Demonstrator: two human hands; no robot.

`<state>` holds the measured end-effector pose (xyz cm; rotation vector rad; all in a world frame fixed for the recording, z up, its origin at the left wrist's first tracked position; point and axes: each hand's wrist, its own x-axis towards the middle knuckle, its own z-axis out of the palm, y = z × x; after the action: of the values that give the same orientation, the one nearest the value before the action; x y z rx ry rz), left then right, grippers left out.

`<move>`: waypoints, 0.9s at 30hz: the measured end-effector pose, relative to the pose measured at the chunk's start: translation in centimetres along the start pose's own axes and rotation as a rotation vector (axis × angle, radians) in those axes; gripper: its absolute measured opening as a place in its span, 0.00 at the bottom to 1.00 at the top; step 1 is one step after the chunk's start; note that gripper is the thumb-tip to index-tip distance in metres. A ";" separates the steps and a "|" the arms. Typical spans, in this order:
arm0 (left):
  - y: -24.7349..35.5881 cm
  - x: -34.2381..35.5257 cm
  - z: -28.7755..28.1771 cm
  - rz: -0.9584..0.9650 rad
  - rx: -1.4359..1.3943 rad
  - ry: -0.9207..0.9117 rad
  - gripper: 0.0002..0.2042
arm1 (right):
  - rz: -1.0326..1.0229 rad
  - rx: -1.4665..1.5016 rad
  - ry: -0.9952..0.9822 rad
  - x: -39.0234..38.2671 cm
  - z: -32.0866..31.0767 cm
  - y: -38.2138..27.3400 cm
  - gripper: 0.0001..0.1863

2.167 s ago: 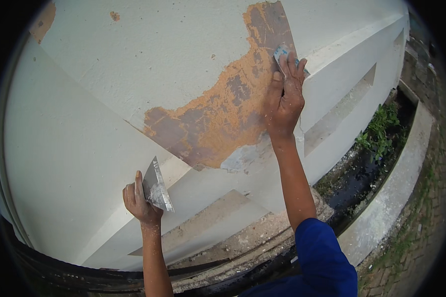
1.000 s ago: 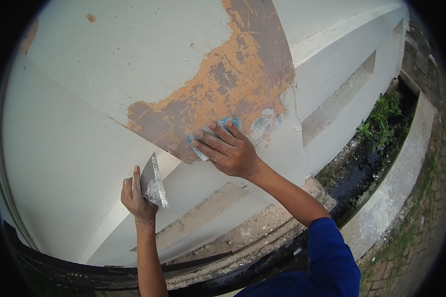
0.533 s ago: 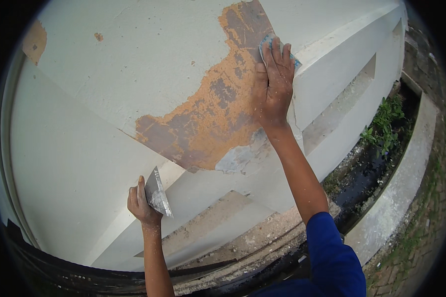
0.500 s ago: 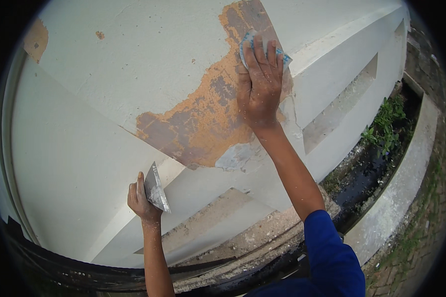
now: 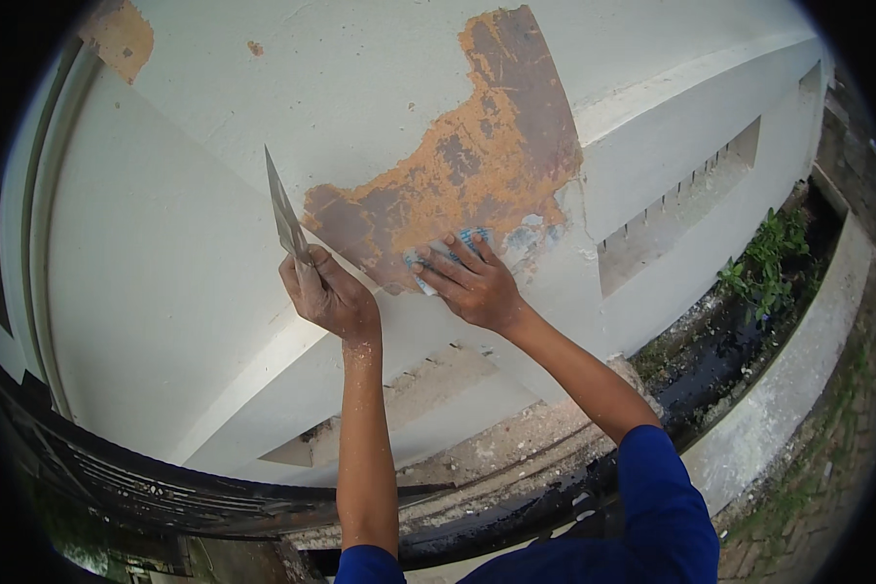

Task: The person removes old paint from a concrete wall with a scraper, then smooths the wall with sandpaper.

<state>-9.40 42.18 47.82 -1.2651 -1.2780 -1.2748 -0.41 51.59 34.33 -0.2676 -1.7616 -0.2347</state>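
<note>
My right hand (image 5: 487, 292) lies spread over a folded sheet of sandpaper (image 5: 426, 285), white with blue print on its back, and presses it to the wall. The sheet sits at the lower edge of a bare patch (image 5: 457, 170) of orange and grey-brown, where the white paint is gone. In my left hand (image 5: 339, 300) is a putty knife (image 5: 282, 207), its metal blade pointing up and seen nearly edge-on. The fingers close around its lower end, and the blade stands just left of the patch. Fine pale dust marks the left wrist.
The white wall (image 5: 165, 282) has recessed slots (image 5: 681, 204) low on its face. A gutter with dark water (image 5: 701, 375) and green plants (image 5: 769, 258) runs along its foot, edged by a concrete kerb (image 5: 788, 389). Dark metal bars (image 5: 165, 496) lie at lower left.
My right hand has slid the sandpaper down and left from the patch's upper right to its lower edge. My left hand has risen with the putty knife, whose blade has turned edge-on.
</note>
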 end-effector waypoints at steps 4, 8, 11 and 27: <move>-1.4 -1.2 1.0 -0.119 -0.142 0.027 0.12 | 0.439 -0.059 0.367 5.0 -4.1 6.7 0.18; 0.0 -0.5 0.9 -0.037 -0.230 0.117 0.13 | 0.423 -0.022 0.350 7.2 -3.1 2.7 0.17; -0.8 -0.7 0.6 -0.091 -0.089 0.031 0.13 | -0.040 -0.166 0.035 0.6 -0.6 1.7 0.15; -0.1 0.0 1.0 -0.042 0.042 -0.121 0.34 | 0.373 -0.085 0.278 8.1 -4.5 5.3 0.19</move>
<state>-9.44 43.19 47.79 -1.3077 -1.4163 -1.2096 3.76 55.69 43.22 -0.5889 -1.3984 -0.0719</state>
